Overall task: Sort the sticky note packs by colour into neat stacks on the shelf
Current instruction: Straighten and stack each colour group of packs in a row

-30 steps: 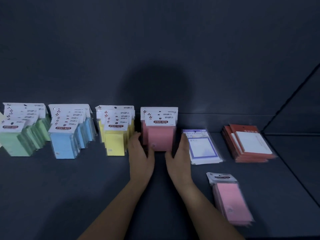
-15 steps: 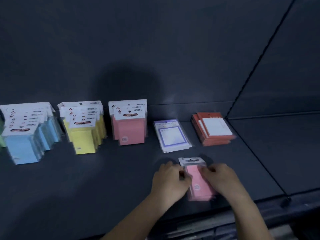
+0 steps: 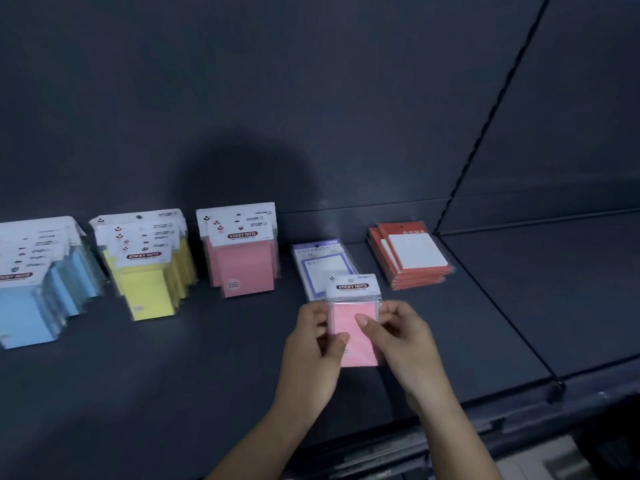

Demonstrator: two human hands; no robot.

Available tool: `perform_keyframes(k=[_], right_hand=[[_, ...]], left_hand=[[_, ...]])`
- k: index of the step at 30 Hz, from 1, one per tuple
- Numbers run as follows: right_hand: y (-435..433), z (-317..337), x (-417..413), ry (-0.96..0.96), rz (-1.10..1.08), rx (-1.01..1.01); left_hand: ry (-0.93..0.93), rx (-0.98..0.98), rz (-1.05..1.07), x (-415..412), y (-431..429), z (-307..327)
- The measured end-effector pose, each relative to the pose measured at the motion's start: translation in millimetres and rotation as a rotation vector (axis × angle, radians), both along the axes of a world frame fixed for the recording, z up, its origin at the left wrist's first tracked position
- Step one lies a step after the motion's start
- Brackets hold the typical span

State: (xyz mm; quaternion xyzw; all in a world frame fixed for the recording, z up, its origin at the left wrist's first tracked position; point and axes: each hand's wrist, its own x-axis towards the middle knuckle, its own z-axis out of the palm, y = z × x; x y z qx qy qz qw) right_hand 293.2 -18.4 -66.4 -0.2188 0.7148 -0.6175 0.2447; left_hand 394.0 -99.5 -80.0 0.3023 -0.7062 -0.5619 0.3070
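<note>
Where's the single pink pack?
Head view, centre right: pink pack held by left hand and right hand, in front of the purple-bordered pack.

The sticky note pack [image 3: 346, 315] between the left hand [image 3: 308, 355] and right hand [image 3: 405, 341] is coloured pink, white-headed. Left of them are seen a pink stack [image 3: 242, 265], yellow stack [image 3: 149, 285], blue stack [image 3: 31, 310]; beyond, a purple-bordered pack [image 3: 318, 258] and red packs [image 3: 412, 258].
</note>
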Motion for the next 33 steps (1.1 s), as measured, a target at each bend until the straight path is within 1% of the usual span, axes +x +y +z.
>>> perform_keyframes(k=[3,5,8,10,12,14,16,19,22,25,28,33], right_hand=[[-32.6,0.8,14.4,0.057,0.07,-0.068],[-61.9,-0.6,25.7,0.079,0.136,-0.101],[-104.5,-1.6,41.2,0.162,0.236,-0.095],[-127.0,-2.0,49.3,0.216,0.245,-0.101],[-142.1,-6.6,55.7,0.284,0.185,-0.073],[-149.6,-16.6,60.8,0.371,0.097,-0.032],[-151.6,-26.8,63.4,0.408,0.042,-0.009],[-151.6,-35.4,66.5,0.349,0.121,-0.022],[-154.5,-38.7,66.2,0.314,0.222,0.013],[-156.3,-41.2,62.6,0.306,0.269,0.047],[-157.9,-43.8,59.3,0.335,0.271,0.062],[-162.4,-46.5,57.8,0.391,0.232,0.075]], left_hand=[[0.077,-0.052,0.08,16.8,-26.4,3.0],[0.093,-0.098,0.162,27.2,-46.8,3.8],[0.093,-0.148,0.289,36.7,-75.6,2.7],[0.072,-0.163,0.359,38.1,-91.7,-0.2],[0.027,-0.184,0.399,36.8,-102.8,-5.3],[-0.043,-0.245,0.411,35.0,-108.7,-13.7],[-0.12,-0.308,0.425,34.4,-110.2,-22.1],[-0.204,-0.334,0.457,35.2,-112.5,-30.6],[-0.257,-0.269,0.404,33.7,-115.7,-34.6],[-0.332,-0.331,0.347,31.9,-119.3,-39.4],[-0.369,-0.382,0.359,29.7,-122.7,-42.2],[-0.359,-0.366,0.375,26.9,-125.7,-43.7]])
